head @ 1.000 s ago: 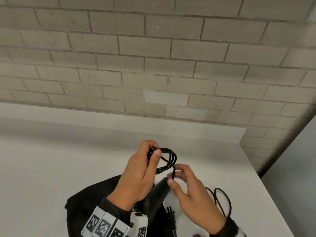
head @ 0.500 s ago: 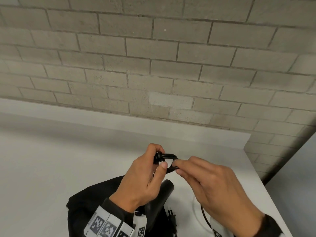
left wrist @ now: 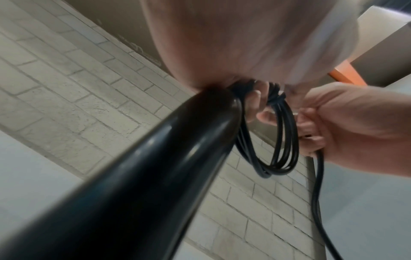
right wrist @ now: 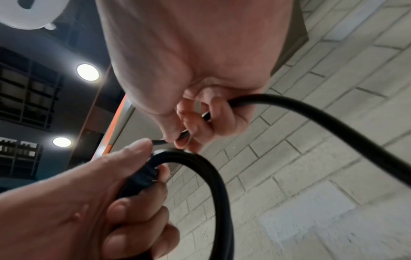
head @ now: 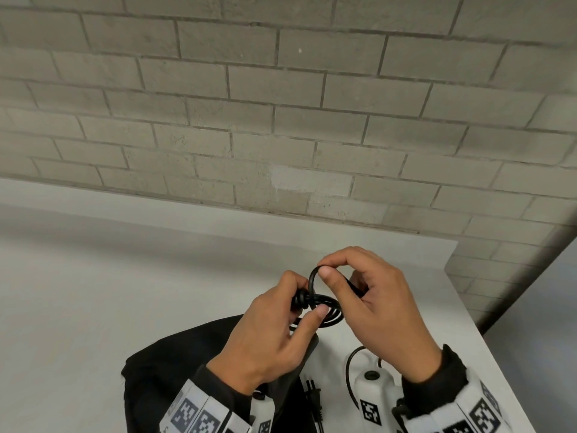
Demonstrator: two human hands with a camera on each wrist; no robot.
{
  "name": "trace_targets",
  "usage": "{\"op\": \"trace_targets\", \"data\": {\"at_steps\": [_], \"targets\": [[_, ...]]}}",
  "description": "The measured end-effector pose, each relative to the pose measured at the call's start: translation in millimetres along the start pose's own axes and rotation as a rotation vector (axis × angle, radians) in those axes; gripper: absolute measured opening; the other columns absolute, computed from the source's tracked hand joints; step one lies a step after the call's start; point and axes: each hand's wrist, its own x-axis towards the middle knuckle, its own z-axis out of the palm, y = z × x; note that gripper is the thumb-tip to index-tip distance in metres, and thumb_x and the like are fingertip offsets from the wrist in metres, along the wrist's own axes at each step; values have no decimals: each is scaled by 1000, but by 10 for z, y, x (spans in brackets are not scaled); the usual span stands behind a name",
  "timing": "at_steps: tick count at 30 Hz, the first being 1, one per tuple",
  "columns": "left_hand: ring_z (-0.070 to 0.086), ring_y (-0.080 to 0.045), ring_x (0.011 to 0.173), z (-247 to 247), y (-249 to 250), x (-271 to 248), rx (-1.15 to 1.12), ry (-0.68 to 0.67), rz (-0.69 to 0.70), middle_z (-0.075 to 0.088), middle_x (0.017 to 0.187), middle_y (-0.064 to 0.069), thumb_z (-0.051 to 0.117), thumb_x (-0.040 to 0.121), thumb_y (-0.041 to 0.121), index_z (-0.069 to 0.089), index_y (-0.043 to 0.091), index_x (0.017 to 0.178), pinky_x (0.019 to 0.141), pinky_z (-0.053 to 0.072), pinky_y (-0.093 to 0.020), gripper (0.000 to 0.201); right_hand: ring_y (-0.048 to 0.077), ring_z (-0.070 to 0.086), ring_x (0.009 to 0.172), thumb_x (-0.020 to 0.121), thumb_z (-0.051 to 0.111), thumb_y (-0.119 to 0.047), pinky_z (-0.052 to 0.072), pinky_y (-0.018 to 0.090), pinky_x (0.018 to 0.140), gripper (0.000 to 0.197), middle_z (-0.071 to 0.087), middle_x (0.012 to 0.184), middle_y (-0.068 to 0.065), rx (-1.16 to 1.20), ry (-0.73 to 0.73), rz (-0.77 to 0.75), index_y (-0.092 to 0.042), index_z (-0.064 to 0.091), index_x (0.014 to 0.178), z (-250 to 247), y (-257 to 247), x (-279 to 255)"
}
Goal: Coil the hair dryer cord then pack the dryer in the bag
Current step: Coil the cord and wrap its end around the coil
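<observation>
My left hand (head: pixel 274 332) grips a bundle of black cord loops (head: pixel 327 310) above the white table, its thumb pressed on the coil (left wrist: pixel 282 140). The glossy black hair dryer handle (left wrist: pixel 155 176) hangs under that hand, mostly hidden in the head view. My right hand (head: pixel 374 295) pinches a free loop of the cord (head: pixel 313 276) between thumb and forefinger just above the bundle; the cord (right wrist: pixel 311 112) runs through its curled fingers. The black bag (head: pixel 162 376) lies on the table below my left wrist. The plug (head: pixel 313 398) lies beside the bag.
A white table (head: pixel 109 292) reaches a grey brick wall (head: pixel 281 120) at the back. Its right edge (head: pixel 499 354) drops off near my right wrist. Loose cord (head: pixel 349 370) trails on the table under my right hand.
My right hand has risen from beside the coil and now lifts a loop of cord over the bundle. The left hand keeps its grip; the coil looks tighter.
</observation>
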Motion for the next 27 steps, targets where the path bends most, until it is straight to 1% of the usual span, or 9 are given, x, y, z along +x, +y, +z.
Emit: {"op": "trace_targets", "data": {"at_steps": [3,6,8,11,14,16,18,21,27], "targets": [[46,-4,49,7,-8,-5,-28,3,0,51,63,18,44,94,51,44,26,98,52,32,-11,25,-1,58,71,91,65,-21,39,7,63,9,64,83,-16,95,17,74,-24,73,91,56,92,5],[43,-7,47,11,-22,-3,-45,11,3,48,62,14,39,96,52,45,24,97,50,32,-15,29,3,59,68,91,64,-18,41,10,64,14,67,83,-13,214,-9,153,-27,74,94,106,189,-11],[44,-8,50,12,-31,-6,-47,17,-1,49,64,13,36,96,55,45,25,96,50,33,-16,31,5,58,62,91,65,-17,47,19,63,17,68,85,-10,330,-21,216,-32,70,97,125,230,-20],[45,-7,51,16,-40,-11,-59,33,-8,51,67,15,32,96,58,44,26,96,51,33,-15,34,20,64,71,92,63,-13,56,35,71,21,71,85,-9,359,-44,224,-32,70,95,126,283,-42],[44,-7,50,16,-55,-9,-68,64,-14,50,65,16,31,96,59,44,25,95,50,31,-15,37,19,67,86,93,61,-29,56,35,82,14,73,97,-4,442,-110,206,-29,71,102,122,310,-105],[46,-9,51,17,-57,-3,-60,81,-18,49,62,13,30,95,61,45,25,95,49,34,-19,39,19,66,89,85,67,-42,54,34,83,30,71,103,-1,467,-165,192,-25,68,110,112,338,-159],[49,-10,54,18,-59,2,-61,97,-30,50,62,11,30,95,63,46,23,98,50,37,-19,43,20,64,94,81,75,-31,52,37,87,32,70,107,-1,401,-207,187,-28,67,111,130,370,-185],[47,-7,52,24,-69,9,-57,113,-53,49,62,14,31,95,59,47,21,100,50,32,-14,41,18,62,95,83,73,-14,51,42,91,31,70,103,-8,297,-197,201,-33,68,106,163,397,-177],[53,-3,57,13,-52,9,-33,121,-83,52,68,15,33,96,56,40,27,111,53,36,-10,34,18,66,95,83,73,-14,51,48,89,25,73,96,-9,320,-168,217,-35,72,98,179,379,-165]]}}
